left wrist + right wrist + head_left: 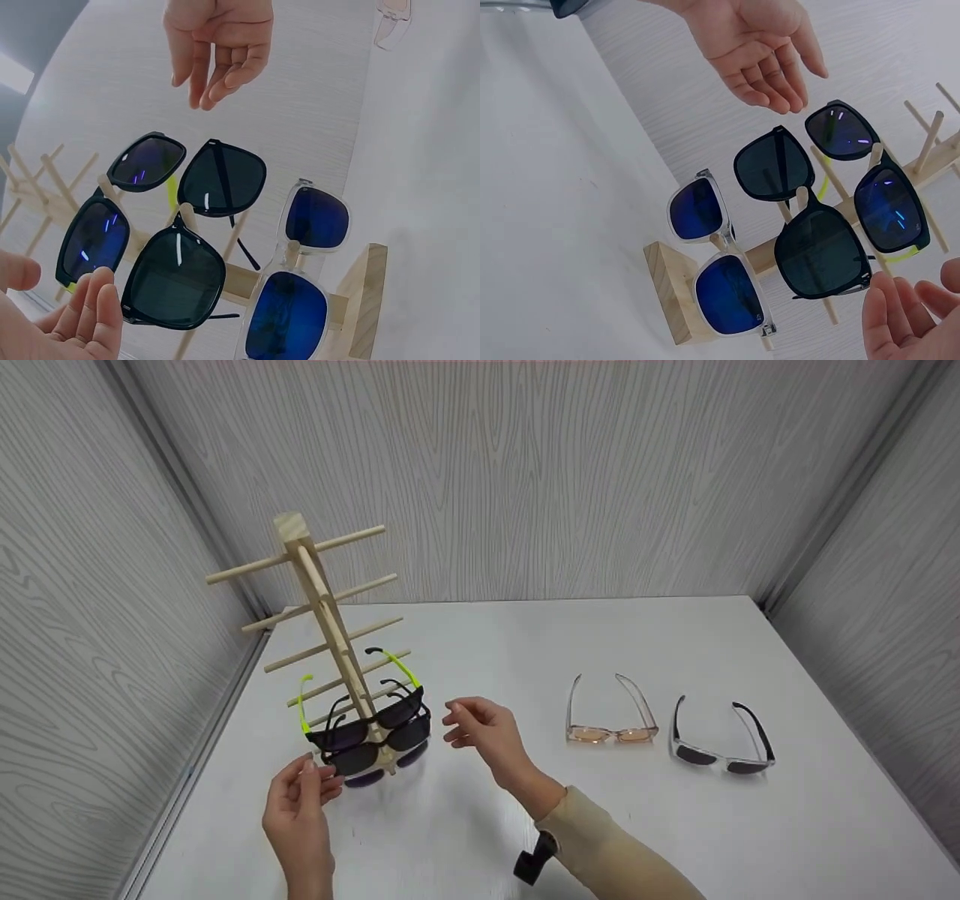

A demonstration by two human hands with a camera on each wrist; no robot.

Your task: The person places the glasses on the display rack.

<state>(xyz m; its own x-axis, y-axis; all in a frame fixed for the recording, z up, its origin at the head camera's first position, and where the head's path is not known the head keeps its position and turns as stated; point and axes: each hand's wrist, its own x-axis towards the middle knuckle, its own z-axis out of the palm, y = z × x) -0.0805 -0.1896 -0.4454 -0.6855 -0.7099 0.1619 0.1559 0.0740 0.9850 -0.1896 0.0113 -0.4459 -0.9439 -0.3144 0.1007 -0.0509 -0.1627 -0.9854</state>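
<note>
A wooden display stand (330,619) holds three pairs of sunglasses on its lower pegs. Uppermost of these is a black-fronted pair with neon-yellow temples (397,711). Just below sit black sunglasses (356,759), and lowest is a clear-framed pair with blue lenses (318,217). My left hand (300,802) is beside the left end of the upper two pairs, fingers loosely bent around nothing. Across from it, my right hand (491,739) hovers right of the stand, a gap between its relaxed fingers and the lenses. Both wrist views show empty fingers near the frames.
On the white table (525,652) to the right lie clear-framed glasses with orange-tinted lenses (591,735). Farther right are white-framed sunglasses with dark temples (697,755). The stand's upper pegs (349,538) stick out bare on both sides. Grey wood-grain panels (480,480) enclose the table.
</note>
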